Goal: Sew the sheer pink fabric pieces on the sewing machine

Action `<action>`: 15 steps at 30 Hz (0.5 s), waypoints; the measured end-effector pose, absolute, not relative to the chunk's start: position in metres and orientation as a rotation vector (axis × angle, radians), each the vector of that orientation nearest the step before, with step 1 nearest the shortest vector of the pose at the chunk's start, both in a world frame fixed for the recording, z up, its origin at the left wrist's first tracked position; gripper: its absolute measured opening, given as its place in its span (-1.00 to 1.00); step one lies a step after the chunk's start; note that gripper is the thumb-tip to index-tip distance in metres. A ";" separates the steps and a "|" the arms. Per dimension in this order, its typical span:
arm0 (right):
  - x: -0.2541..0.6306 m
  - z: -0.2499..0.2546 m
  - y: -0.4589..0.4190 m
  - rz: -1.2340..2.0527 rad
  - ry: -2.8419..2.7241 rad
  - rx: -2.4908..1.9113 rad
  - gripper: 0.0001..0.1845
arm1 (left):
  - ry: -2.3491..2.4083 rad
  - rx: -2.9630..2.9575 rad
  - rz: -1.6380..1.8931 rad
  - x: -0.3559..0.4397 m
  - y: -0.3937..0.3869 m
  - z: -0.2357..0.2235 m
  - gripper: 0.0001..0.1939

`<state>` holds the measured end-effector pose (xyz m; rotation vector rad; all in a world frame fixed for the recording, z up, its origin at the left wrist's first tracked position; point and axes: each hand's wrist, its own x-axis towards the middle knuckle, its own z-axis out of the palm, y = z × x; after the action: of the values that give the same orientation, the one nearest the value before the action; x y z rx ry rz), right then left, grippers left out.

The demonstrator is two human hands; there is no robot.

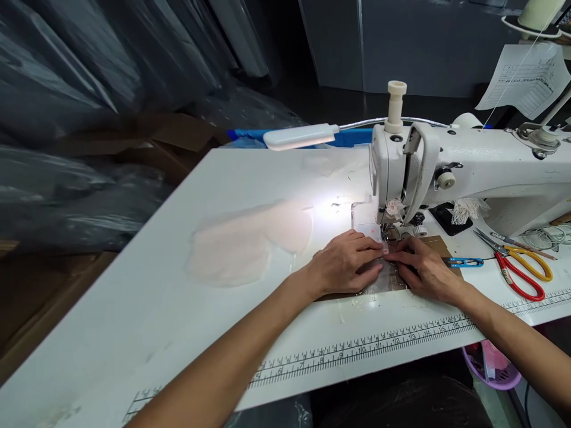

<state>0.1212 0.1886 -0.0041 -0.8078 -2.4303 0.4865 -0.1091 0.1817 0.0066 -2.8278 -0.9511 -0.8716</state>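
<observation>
Your L hand is part open, palm down, fingers bent w/ thumb apart from index; tips touch a sheer, whitish fabric strip just near of the needle area. Your R hand is also half-curled, thumb & index apart, fingertips on the strip's right side, almost meeting your L ones. Can't tell if either hand pinches the cloth or only presses it.

Strip lies over a flat brown sheet on the white tabletop, at the near side of the white metal sewing machine. Left of your L hand, well apart from the needle: a pale pink, see-thru fabric piece, lying flat. Right of your R hand: small blue thread snips, then scissors w/ red & yellow handles. Black printed ruler scale runs along the near edge.
</observation>
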 end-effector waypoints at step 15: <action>0.119 -0.004 0.186 0.446 -2.428 -0.834 -0.64 | -1.023 -2.764 -0.569 -0.111 0.179 0.009 -0.66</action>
<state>0.1192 0.1856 -0.0045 -0.8337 -2.4275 0.4459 -0.1110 0.1789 0.0089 -2.7641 -1.0227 -0.5689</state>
